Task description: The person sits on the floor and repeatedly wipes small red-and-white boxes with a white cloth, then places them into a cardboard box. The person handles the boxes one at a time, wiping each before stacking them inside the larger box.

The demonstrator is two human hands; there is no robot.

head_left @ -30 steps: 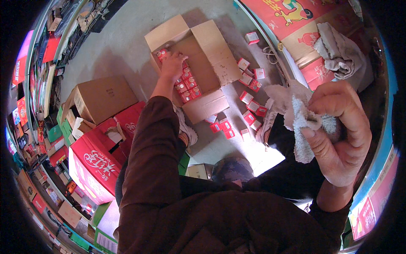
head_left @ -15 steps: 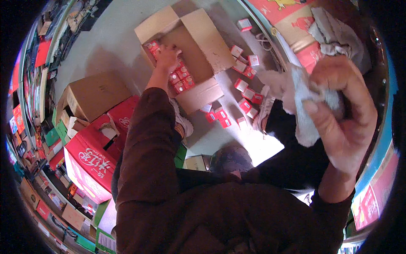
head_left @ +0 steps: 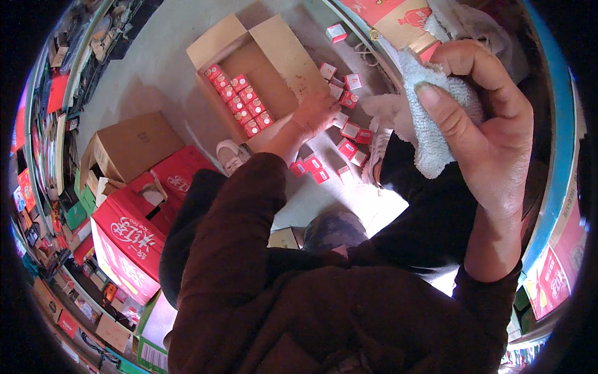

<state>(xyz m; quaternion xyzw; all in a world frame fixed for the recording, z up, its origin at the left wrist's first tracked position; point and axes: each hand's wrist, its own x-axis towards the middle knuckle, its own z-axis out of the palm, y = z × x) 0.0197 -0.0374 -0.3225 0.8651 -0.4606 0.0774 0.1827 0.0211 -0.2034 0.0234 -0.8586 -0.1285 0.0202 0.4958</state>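
Note:
My right hand [head_left: 486,118], raised on the right, pinches a pale blue-white terry cloth [head_left: 430,131] between thumb and bent fingers. My left hand [head_left: 316,113] reaches down past the right flap of an open cardboard carton [head_left: 274,101]. It is at the edge of a group of small red-and-white boxes [head_left: 350,129] on the floor. Its fingers are bent down toward the nearest box; the fingertips are hidden, so I cannot tell whether they grip it. Inside the carton, several matching small boxes [head_left: 244,103] stand in rows along the left side.
A brown carton [head_left: 140,146] and a large red carton [head_left: 128,240] stand at the left, beside crowded shelves [head_left: 68,206]. My shoes [head_left: 232,156] are close to the carton. A grey cloth [head_left: 479,37] lies on stacked cartons at the upper right.
My left hand has left the rows inside the carton and moved right, to the loose boxes on the floor. My right hand has risen a little with the cloth. The view has shifted slightly.

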